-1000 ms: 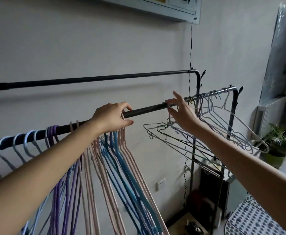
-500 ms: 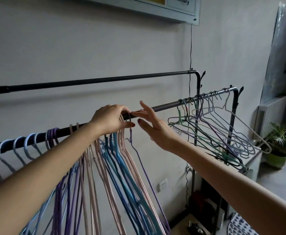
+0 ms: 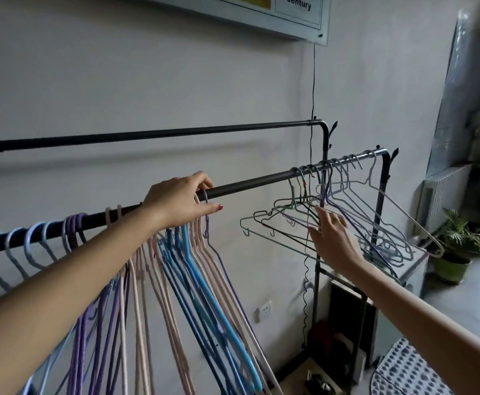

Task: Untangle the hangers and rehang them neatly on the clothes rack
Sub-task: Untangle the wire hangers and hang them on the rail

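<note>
The black front rail [image 3: 247, 186] of the clothes rack runs from lower left up to the right. Light blue, purple, pink and blue hangers [image 3: 199, 283] hang close together on its left half. My left hand [image 3: 180, 202] rests on the rail over them, its thumb and fingers pinched on the hook of a dark purple hanger [image 3: 224, 269] at the right end of that group. A tangled cluster of thin wire hangers [image 3: 350, 201] hangs near the rail's right end. My right hand [image 3: 333, 240] is at its lower left, fingers apart and touching the wires.
A second, higher rail [image 3: 176, 134] runs behind, along the wall. A thin black cable [image 3: 307, 280] drops past the rack's post. Boxes [image 3: 347, 309] sit under the rack. There is a wall socket [image 3: 264, 310], a potted plant [image 3: 452, 269] at right and a dotted mat [image 3: 404, 372].
My right hand carried a dark purple hanger from the tangle to the neat group, let go, and has gone back right to the tangled cluster. My left hand stayed on the rail.
</note>
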